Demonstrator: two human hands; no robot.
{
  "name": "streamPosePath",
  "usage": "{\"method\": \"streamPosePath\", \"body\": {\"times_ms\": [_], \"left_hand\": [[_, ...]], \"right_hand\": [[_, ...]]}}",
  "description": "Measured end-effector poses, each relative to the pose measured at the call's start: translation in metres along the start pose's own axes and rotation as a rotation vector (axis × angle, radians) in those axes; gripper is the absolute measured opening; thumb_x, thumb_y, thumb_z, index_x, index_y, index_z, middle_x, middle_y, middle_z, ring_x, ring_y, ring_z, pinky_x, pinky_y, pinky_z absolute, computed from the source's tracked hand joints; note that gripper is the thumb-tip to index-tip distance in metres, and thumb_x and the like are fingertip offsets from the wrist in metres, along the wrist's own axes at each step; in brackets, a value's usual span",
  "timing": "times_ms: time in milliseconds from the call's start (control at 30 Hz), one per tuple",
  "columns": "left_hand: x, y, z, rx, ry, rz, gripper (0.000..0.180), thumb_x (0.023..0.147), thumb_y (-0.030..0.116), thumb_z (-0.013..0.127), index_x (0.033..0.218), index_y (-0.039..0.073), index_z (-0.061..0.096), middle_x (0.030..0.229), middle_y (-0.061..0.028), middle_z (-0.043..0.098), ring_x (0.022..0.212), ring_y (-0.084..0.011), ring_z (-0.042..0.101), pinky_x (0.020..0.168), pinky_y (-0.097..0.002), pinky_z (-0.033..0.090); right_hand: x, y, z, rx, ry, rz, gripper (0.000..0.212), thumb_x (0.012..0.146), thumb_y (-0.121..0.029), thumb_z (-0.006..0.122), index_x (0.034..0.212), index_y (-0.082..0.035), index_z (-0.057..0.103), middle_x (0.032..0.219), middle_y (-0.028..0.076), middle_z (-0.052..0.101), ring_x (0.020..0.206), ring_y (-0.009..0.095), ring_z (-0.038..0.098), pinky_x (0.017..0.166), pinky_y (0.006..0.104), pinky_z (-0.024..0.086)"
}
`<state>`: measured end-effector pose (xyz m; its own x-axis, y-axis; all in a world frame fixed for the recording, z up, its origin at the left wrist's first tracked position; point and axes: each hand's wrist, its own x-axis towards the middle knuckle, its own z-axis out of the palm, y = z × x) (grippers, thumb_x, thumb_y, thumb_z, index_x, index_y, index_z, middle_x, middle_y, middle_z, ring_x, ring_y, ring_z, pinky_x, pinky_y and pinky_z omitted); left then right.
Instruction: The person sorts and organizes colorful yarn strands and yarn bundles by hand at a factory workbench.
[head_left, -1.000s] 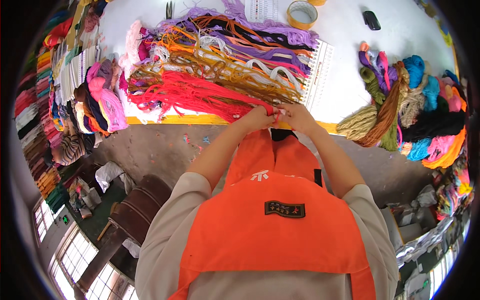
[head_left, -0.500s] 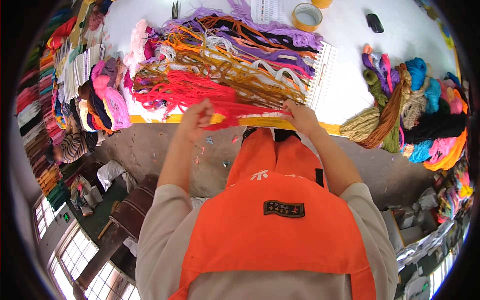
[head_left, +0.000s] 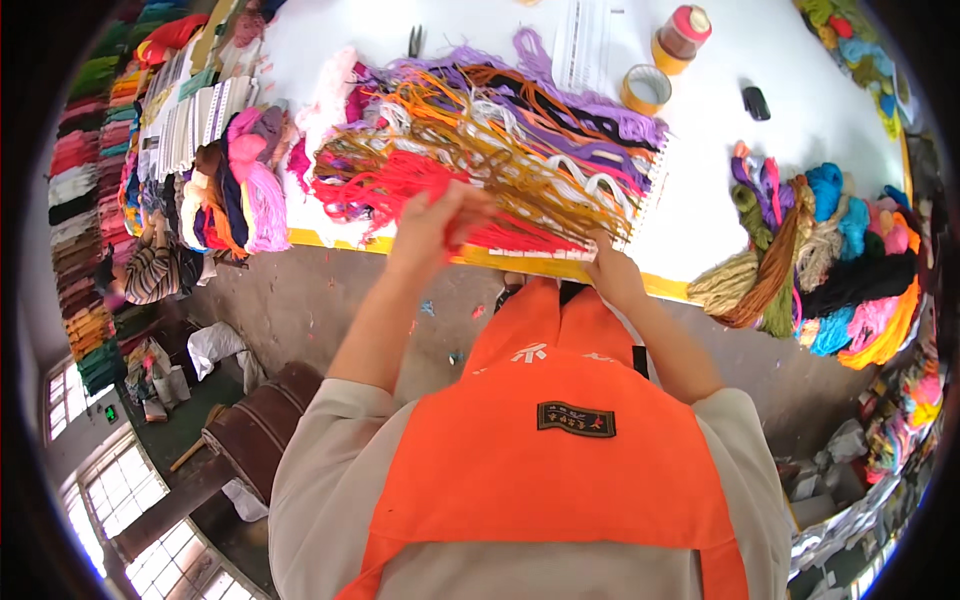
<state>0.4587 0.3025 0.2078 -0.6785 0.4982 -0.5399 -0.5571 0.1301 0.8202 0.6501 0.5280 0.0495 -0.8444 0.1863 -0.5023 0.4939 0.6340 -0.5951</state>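
Red yarn (head_left: 400, 185) lies in long strands along the near edge of a spread of brown, orange, white, black and purple yarn (head_left: 510, 140). A white card with a notched edge (head_left: 648, 205) shows at the right ends of the strands. My left hand (head_left: 440, 222) is over the red yarn near its middle, its fingers smeared by motion, so their grip cannot be made out. At the card's near right corner, my right hand (head_left: 612, 268) has its fingers pinched at the ends of the red strands.
Rolls of tape (head_left: 646, 90), scissors (head_left: 415, 42) and a black mouse-shaped object (head_left: 756, 103) lie farther back on the white table. Coloured skeins (head_left: 840, 260) hang over its right edge, more (head_left: 255, 185) at left. Another person in a striped top (head_left: 150, 268) is far left.
The red strands, lifted and stretched between my hands before, now lie lower along the card's near edge. My left hand has swept up over them. The whole view has shifted slightly.
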Motion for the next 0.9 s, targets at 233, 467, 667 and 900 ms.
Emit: {"method": "streamPosePath", "body": {"times_ms": [233,467,667,900], "left_hand": [[-0.028,0.031,0.059,-0.633,-0.293,0.070,0.054,0.105,0.037,0.032,0.134,-0.006,0.046,0.139,-0.0158,0.049,0.129,-0.0248,0.047,0.103,-0.0442,0.043],[-0.043,0.045,0.067,-0.383,-0.448,0.119,0.059,0.105,0.038,0.025,0.141,-0.007,0.037,0.134,-0.0152,0.052,0.124,-0.0214,0.050,0.107,-0.0358,0.037],[-0.052,0.057,0.059,-0.352,-0.403,0.147,0.048,0.104,0.029,0.035,0.132,-0.008,0.048,0.123,-0.0127,0.058,0.111,-0.0165,0.056,0.098,-0.0308,0.043],[-0.057,0.059,0.058,-0.363,-0.276,0.126,0.043,0.104,0.031,0.040,0.115,-0.006,0.058,0.103,-0.0097,0.064,0.091,-0.0140,0.061,0.082,-0.0278,0.048]], "right_hand": [[-0.036,-0.145,-0.104,1.179,0.182,-0.177,0.009,0.091,-0.012,0.064,0.095,-0.006,0.059,0.079,-0.002,0.058,0.067,0.007,0.053,0.060,0.0201,0.044],[-0.056,-0.197,-0.120,0.993,0.088,-0.259,0.010,0.089,-0.009,0.066,0.098,-0.004,0.064,0.082,-0.002,0.061,0.068,0.004,0.052,0.061,0.0188,0.043],[-0.066,-0.209,-0.117,1.187,0.098,-0.240,0.006,0.093,-0.011,0.061,0.095,-0.005,0.062,0.083,0.000,0.063,0.067,0.005,0.053,0.058,0.0184,0.040],[-0.068,-0.213,-0.113,1.320,0.094,-0.233,0.012,0.098,-0.015,0.052,0.096,-0.005,0.058,0.087,0.005,0.066,0.058,0.005,0.045,0.053,0.0192,0.037]]}}
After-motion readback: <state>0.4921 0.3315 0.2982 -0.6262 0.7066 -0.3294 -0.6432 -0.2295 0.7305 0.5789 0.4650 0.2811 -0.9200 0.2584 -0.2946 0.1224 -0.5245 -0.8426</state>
